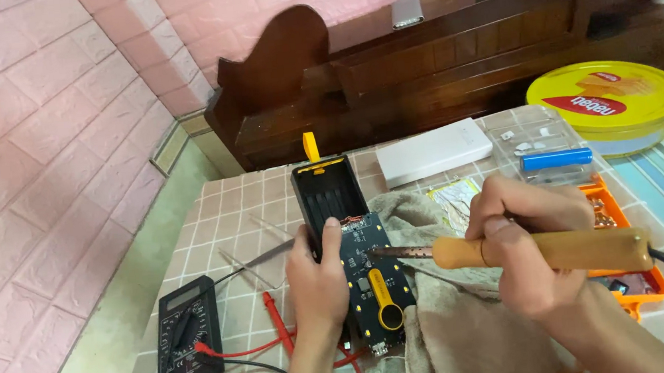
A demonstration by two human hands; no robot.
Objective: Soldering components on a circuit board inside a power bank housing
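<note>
Pink brick wall behind, checked cloth on the bench [230, 211], and we're in close. Left hand [318, 280] clamps the black case [331, 198] by its edge, thumb over the rim, steadying the board [376, 275] just beside its palm. Right hand [525, 245] grips the soldering iron [546, 252] like a pen, tip touching the board near the left thumb. Risky, I'd say: a slip puts hot metal on that thumb, or onto the towel [456, 320] under the right wrist. Red leads [280, 327] and a multimeter [187, 335] crowd the left side; an orange tray [636, 280] hems in the right. Open room lies beyond the case.
</note>
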